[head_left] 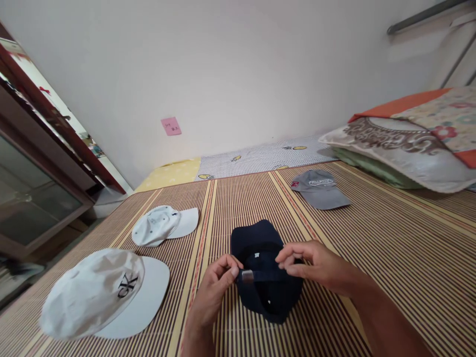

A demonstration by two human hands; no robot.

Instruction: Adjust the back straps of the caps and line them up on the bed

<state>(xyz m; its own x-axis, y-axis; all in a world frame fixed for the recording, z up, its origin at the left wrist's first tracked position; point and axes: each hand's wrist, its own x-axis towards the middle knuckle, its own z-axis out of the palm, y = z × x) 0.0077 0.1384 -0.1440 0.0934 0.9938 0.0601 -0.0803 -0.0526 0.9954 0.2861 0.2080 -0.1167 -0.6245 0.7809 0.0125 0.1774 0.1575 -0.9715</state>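
A navy baseball cap [256, 238] lies upside down in front of me, its brim pointing away and its inside showing. Across its back opening runs a strap [269, 275] with a metal buckle [247, 276]. My left hand [219, 277] is closed, thumb and forefinger pinching the cap's strap at its left end beside the buckle. Over the strap's right end hovers my right hand [310, 260], fingers half curled and thumb apart from the forefinger, with nothing visible between them.
A white CK cap [92, 292] and a smaller white cap [156, 225] lie on the left. Farther back on the right is a grey cap [320, 188]. All rest on a striped bamboo mat [230, 198]. Pillows [401, 153] are piled at the right, against the wall [241, 74].
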